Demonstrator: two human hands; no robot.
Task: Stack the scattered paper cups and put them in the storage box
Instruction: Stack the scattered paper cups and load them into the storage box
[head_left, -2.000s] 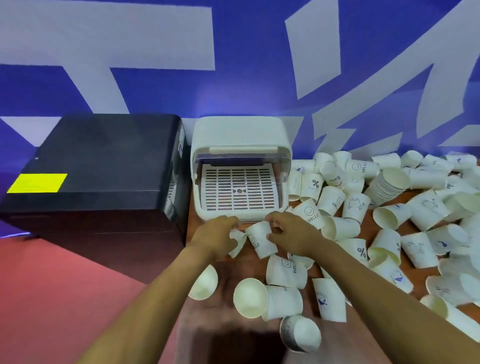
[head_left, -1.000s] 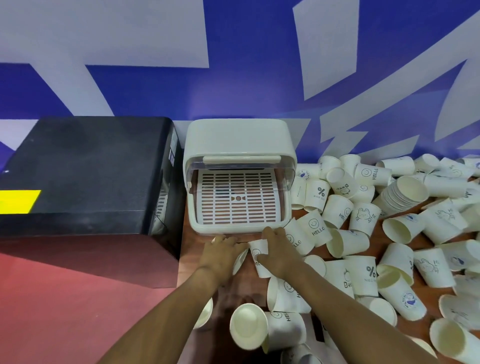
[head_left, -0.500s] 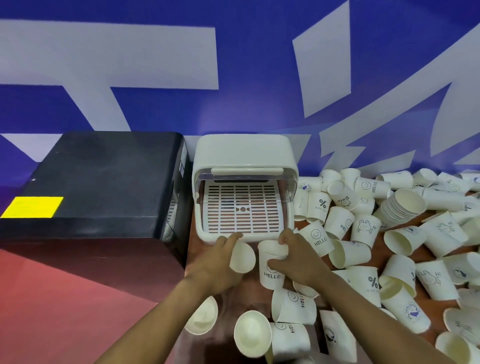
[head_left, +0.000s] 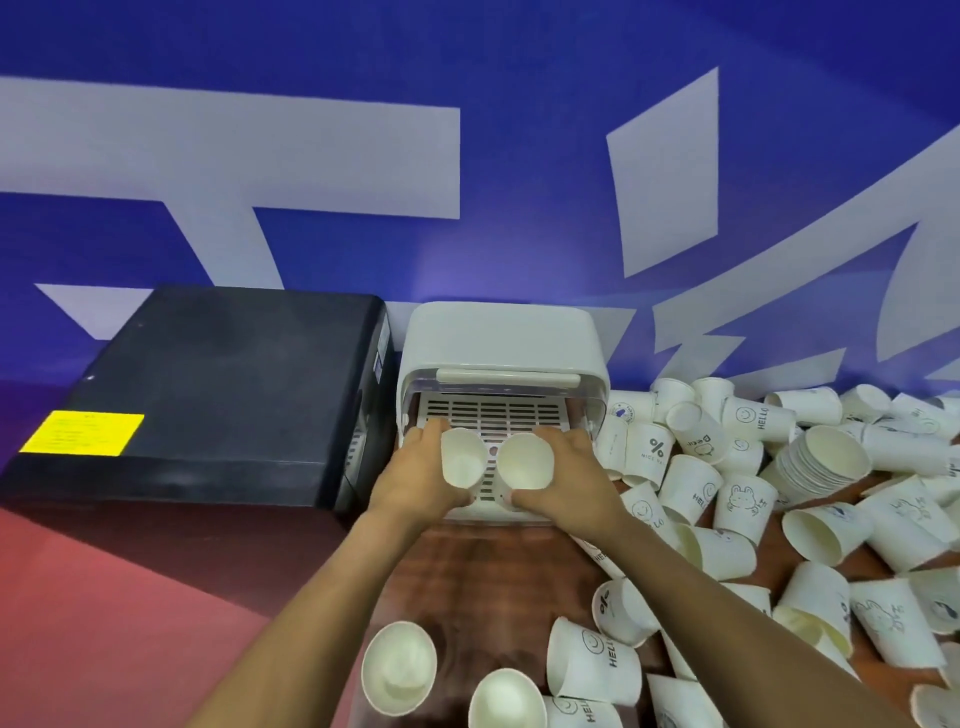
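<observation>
Left hand (head_left: 415, 480) gripping 1 paper cup (head_left: 462, 457), right hand (head_left: 563, 480) gripping another cup (head_left: 525, 461), at storage box (head_left: 501, 338) mouth

We see a dark wood counter (head_left: 498, 566) carrying the white storage box (head_left: 501, 338) and scattered paper cups (head_left: 737, 499), one stack (head_left: 826, 462) among them.

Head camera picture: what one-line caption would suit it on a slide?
Left hand and right hand each hold a white paper cup at the open white plastic storage box, loose cups scattered alongside.
</observation>
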